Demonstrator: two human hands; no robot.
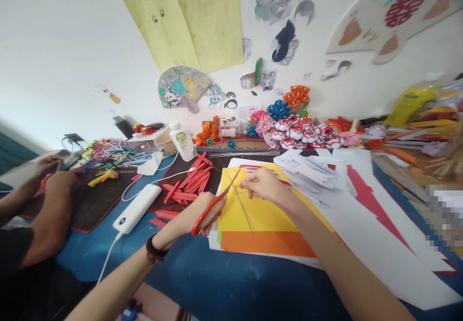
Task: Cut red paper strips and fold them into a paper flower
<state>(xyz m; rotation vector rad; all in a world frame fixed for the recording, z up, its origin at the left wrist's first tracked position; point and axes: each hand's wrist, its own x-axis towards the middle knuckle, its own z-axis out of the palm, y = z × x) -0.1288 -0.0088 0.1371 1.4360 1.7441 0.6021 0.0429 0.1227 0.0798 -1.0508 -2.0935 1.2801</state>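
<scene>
My left hand (211, 210) is closed around a pair of scissors with orange handles (208, 215). Their blades point up and to the right, slightly parted, over a sheet of yellow paper (282, 210). Just right of the blade tips, my right hand (265, 183) pinches a thin wire between thumb and fingers; the wire is so fine that little of it shows. Several loose thin wires (246, 214) lie across the yellow paper below the blades. Under the yellow sheet an orange sheet (267, 244) sticks out at the front.
Folded red paper strips (191, 183) and a white power bank (137, 207) lie to the left. A white bottle (182, 140) stands behind them. White paper cutouts (314, 176) spread to the right. Craft flowers (300, 133) line the wall. At far left, another person's hands (54, 171) work over a dark mat.
</scene>
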